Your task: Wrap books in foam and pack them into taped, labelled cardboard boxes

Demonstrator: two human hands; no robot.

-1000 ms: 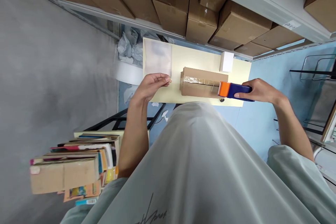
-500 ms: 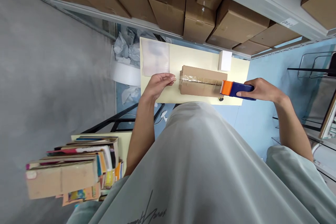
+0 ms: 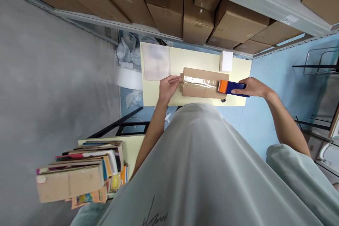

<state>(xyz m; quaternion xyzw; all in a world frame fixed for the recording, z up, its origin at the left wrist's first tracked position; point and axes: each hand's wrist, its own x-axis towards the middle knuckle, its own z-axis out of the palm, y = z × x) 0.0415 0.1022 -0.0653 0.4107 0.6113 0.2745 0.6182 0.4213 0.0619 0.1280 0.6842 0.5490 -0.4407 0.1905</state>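
Note:
A long brown cardboard box [image 3: 203,93] lies on the pale yellow tabletop, its length running left to right. Shiny clear tape [image 3: 198,80] stretches along its top seam. At the box's left end, my left hand [image 3: 168,87] has its fingertips pinched together on the tape's end, against the box edge. My right hand [image 3: 253,87] is wrapped around the dark blue handle of a tape dispenser [image 3: 231,87]. The dispenser's orange toothed head rests over the right end of the box, where the tape meets it.
A clear plastic bag [image 3: 156,61] lies at the table's [image 3: 180,56] back left, and a small white box [image 3: 226,61] stands at the back right. Cardboard boxes [image 3: 198,21] fill the shelf beyond. Books [image 3: 79,169] are stacked at lower left. A small black object [image 3: 223,100] sits by the front edge.
My left hand has moved right, up to the box's left end. My right hand and the tape dispenser have shifted slightly left, and the tape now lies along the box top.

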